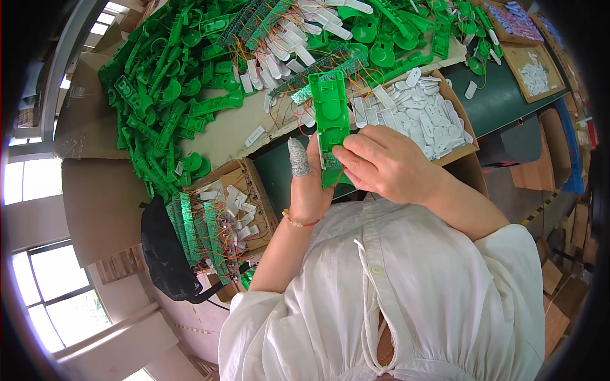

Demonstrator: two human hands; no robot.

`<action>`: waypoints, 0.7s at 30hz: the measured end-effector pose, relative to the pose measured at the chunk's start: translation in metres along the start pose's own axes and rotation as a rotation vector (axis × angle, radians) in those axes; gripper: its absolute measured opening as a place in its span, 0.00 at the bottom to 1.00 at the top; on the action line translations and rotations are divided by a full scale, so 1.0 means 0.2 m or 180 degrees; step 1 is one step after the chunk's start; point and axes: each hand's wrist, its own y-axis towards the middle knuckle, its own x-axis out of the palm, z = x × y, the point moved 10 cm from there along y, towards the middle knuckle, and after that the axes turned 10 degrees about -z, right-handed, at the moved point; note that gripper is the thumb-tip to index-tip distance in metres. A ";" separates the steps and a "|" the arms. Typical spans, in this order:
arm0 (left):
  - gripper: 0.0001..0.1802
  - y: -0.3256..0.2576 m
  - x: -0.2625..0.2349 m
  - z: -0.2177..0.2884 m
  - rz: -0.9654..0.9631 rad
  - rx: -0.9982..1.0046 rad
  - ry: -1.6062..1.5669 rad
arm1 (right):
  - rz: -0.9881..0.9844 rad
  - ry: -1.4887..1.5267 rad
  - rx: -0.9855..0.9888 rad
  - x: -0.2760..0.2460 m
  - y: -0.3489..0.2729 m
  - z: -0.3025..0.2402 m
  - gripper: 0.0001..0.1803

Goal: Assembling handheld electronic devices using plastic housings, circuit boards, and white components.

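A long green plastic housing (330,105) stands upright before me, its hollow inner side facing me. My left hand (307,193) is closed around its lower end, with the thumb wrapped in silvery tape (298,157). My right hand (397,166) is closed in a pinch against the housing's lower right edge. What lies between its fingertips is hidden. A small speckled circuit board (332,164) shows inside the housing's lower part, beside the right fingertips.
Green housings (171,89) are heaped at the back left. White oval pieces (429,120) fill a cardboard box at the right. Wired white parts (279,54) and circuit-board strips (330,66) lie behind my hands. Another box (264,190) at the left holds boards; a black mesh bag (162,254) hangs beside it.
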 end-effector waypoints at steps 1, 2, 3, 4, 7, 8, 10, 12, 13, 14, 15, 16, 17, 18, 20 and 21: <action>0.38 0.00 0.00 -0.01 0.0005 -0.0004 0.0004 | 0.0004 0.0001 0.0013 0.00 0.00 0.00 0.13; 0.39 0.00 -0.01 0.00 0.0006 0.0047 0.0126 | 0.0009 0.0003 0.0026 0.00 0.00 0.00 0.13; 0.39 0.00 -0.01 0.00 0.0004 0.0098 0.0252 | 0.0014 0.0006 0.0026 0.00 0.00 0.00 0.13; 0.39 0.00 0.00 0.00 0.0006 0.0097 0.0257 | -0.0018 -0.0036 0.0048 0.02 -0.02 0.01 0.16; 0.41 0.00 0.00 -0.02 0.0181 0.0016 0.0322 | -0.0014 -0.0043 0.0039 0.02 -0.02 0.01 0.19; 0.41 0.00 -0.01 -0.02 0.0181 0.0014 0.0322 | 0.0021 -0.0009 0.0005 0.01 -0.02 0.01 0.19; 0.40 0.00 0.01 -0.02 -0.0020 0.0031 0.0206 | 0.0027 -0.0006 0.0075 0.02 -0.03 0.02 0.20; 0.40 0.00 0.01 -0.02 -0.0019 0.0089 0.0222 | 0.0031 -0.0006 0.0156 0.02 -0.03 0.02 0.20; 0.39 0.01 0.01 -0.01 -0.0029 0.0141 0.0236 | 0.0100 -0.0061 0.0221 0.01 -0.03 0.02 0.20; 0.39 0.01 0.01 -0.02 -0.0028 0.0137 0.0236 | 0.0170 -0.0116 0.0286 0.00 -0.03 0.03 0.20; 0.39 0.01 0.01 -0.01 -0.0035 0.0163 0.0259 | 0.0177 -0.0106 0.0275 -0.01 -0.03 0.02 0.20; 0.38 0.01 0.01 -0.01 -0.0042 0.0190 0.0282 | 0.0155 -0.0062 0.0304 -0.01 -0.02 0.02 0.20; 0.38 0.01 0.01 0.00 -0.0033 0.0196 0.0291 | 0.0133 -0.0019 0.0333 -0.01 -0.02 0.02 0.20; 0.38 0.01 0.01 -0.01 -0.0083 0.0181 0.0294 | 0.0133 -0.0024 0.0340 -0.01 -0.02 0.03 0.20; 0.38 0.01 0.03 -0.01 -0.0141 0.0162 0.0292 | 0.0070 -0.0088 0.0338 0.01 -0.03 0.03 0.19; 0.38 0.01 0.03 -0.01 -0.0080 0.0179 0.0257 | 0.0072 -0.0083 0.0329 0.02 -0.03 0.02 0.19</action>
